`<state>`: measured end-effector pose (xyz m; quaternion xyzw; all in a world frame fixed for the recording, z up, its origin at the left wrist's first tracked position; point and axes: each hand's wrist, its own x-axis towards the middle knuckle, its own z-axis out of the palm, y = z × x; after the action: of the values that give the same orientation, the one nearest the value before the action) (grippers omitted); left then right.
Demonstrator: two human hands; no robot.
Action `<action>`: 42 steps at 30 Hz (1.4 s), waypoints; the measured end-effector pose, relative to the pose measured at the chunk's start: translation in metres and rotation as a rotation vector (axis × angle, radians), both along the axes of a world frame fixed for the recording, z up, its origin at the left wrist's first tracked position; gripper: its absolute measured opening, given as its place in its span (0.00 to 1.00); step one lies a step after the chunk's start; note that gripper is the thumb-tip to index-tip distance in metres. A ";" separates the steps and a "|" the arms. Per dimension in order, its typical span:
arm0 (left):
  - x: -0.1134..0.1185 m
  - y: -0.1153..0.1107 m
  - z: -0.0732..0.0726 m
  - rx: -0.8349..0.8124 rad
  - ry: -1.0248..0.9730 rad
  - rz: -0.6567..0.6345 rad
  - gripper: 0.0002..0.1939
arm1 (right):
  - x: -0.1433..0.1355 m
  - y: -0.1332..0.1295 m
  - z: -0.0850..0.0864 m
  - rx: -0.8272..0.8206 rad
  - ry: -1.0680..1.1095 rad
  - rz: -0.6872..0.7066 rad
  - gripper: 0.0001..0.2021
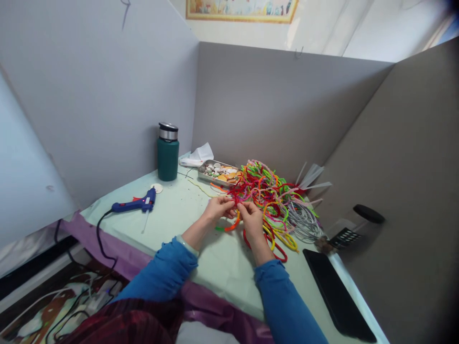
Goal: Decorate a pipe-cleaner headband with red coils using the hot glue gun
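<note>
Close together over the table's middle, my left hand [219,209] and my right hand [250,218] pinch a small red, fuzzy piece [236,201] between their fingertips. Its exact shape is too small to tell. An orange strand [232,226] with a green end curves down below the fingers. Behind and to the right of my hands lies a tangled heap of coloured fuzzy strands [263,184], red, pink, green and orange. Red and yellow loops [278,239] rest beside my right wrist.
A blue glue gun [134,204] with a cord lies at the left, near a green bottle [168,155]. A metal tray [215,179] of small pieces stands behind my hands. Grey wires [303,220] and a black tray-like slab [335,291] are at the right. Grey panels enclose the table.
</note>
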<state>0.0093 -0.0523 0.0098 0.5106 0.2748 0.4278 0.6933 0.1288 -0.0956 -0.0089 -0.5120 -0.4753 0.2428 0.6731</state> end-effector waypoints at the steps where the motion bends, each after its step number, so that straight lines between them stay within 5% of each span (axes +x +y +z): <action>1: 0.000 0.000 0.000 -0.007 0.003 0.009 0.13 | 0.001 0.000 0.000 0.005 -0.018 0.001 0.11; 11: 0.004 0.004 -0.004 0.184 0.186 0.126 0.04 | 0.002 -0.001 -0.004 0.022 -0.350 -0.052 0.07; 19: 0.005 0.004 -0.008 0.075 0.146 0.038 0.08 | 0.005 0.001 -0.002 -0.038 -0.140 -0.051 0.09; 24: 0.008 0.002 -0.017 0.483 0.510 0.257 0.07 | 0.021 0.002 0.000 0.006 -0.091 -0.238 0.10; 28: 0.011 -0.005 -0.023 0.713 0.667 0.215 0.13 | 0.027 0.004 -0.003 0.019 -0.092 -0.263 0.11; 32: 0.009 -0.004 -0.016 0.581 0.599 0.282 0.08 | 0.022 0.003 -0.001 -0.024 -0.019 -0.183 0.11; 36: 0.001 0.003 -0.004 0.314 0.257 0.324 0.09 | 0.011 0.000 0.005 -0.001 0.037 -0.106 0.11; 42: -0.009 0.005 0.004 0.017 -0.113 0.143 0.18 | -0.013 -0.008 0.014 0.016 0.047 0.074 0.11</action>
<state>0.0005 -0.0475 0.0142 0.4709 0.2675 0.5066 0.6709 0.1156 -0.1038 0.0049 -0.4828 -0.4798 0.2757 0.6787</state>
